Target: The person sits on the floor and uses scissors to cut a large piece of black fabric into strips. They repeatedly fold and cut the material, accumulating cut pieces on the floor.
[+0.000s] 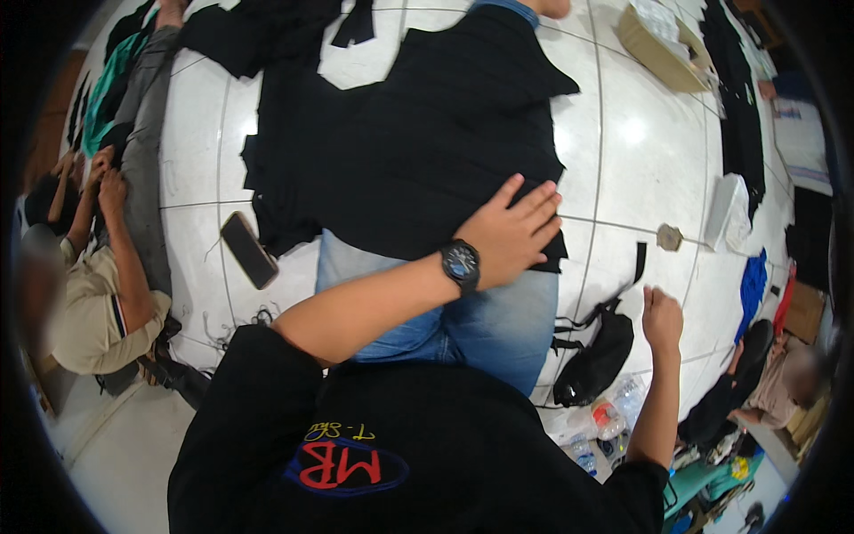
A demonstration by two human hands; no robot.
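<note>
- Black fabric [418,151]: 12 o'clock, across jeans [511,325] and tiled floor [614,178].
- Left hand [514,233] flat on it, fingers released; right hand [662,319], 3 o'clock, clenched.
- Apparent step: smoothing; next likely calls for even pressure.

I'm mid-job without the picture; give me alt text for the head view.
A person's left hand lies flat on black fabric spread over their jeans and a white tiled floor, while the right hand, closed in a fist, is near a black bag. A phone lies left of the fabric.
</note>
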